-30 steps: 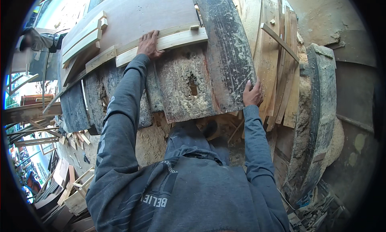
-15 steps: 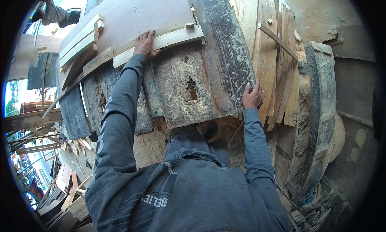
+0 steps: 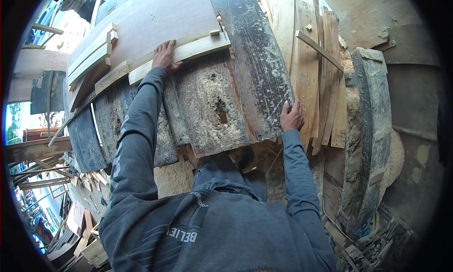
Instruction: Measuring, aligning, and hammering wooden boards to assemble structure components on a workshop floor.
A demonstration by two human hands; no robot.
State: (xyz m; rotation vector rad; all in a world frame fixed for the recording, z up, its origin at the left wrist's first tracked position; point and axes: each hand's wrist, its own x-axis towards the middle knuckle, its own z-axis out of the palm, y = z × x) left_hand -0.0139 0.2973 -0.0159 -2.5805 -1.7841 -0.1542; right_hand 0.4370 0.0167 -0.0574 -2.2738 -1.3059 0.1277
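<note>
My left hand (image 3: pixel 164 55) lies with fingers apart on a pale wooden batten (image 3: pixel 193 48) along the edge of a thin plywood sheet (image 3: pixel 137 18). My right hand (image 3: pixel 290 115) grips the right edge of a long, dark, scuffed board (image 3: pixel 252 55), thumb on top, near its lower corner. Below the batten is a weathered, sawdust-crusted panel (image 3: pixel 203 107) with a ragged hole, beside more dark boards. Short pale battens (image 3: pixel 92 55) are stacked at the left on the sheet.
Tan planks (image 3: pixel 321 83) with a loose stick lie at the right, beside a crusted slab (image 3: pixel 370 111). Wood offcuts (image 3: pixel 87 227) are piled at lower left, with sawdust underneath the boards. A co-worker's leg (image 3: pixel 71 0) shows at the upper left.
The weathered panel's lower edge has come down toward my body, and both hands sit slightly farther left in view. The co-worker's leg has shifted at the upper left.
</note>
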